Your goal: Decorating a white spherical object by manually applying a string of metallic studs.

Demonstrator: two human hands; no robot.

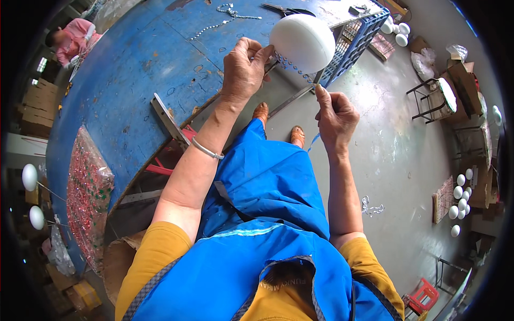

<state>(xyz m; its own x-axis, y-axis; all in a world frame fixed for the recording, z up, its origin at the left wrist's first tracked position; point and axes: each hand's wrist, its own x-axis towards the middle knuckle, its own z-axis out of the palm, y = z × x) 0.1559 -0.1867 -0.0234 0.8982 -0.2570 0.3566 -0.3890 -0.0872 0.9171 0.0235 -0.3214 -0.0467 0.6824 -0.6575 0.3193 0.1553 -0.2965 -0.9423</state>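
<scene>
A short strand of blue beads (292,66) is stretched between my two hands. My left hand (245,69) pinches its left end between thumb and finger. The right end is in the closed fingers of my right hand (337,119), held lower and nearer to me. Just behind the strand is a smooth white egg-shaped form (303,43); the strand runs across its lower edge, and I cannot tell whether they touch. What supports the form is hidden.
On the blue table (134,80) lie another bead strand (227,20), scissors (289,9) and a bag of red and green glittery material (88,198). A blue crate (353,48) stands beyond the form. Stools and white forms line the right. A person in pink (77,40) works far left.
</scene>
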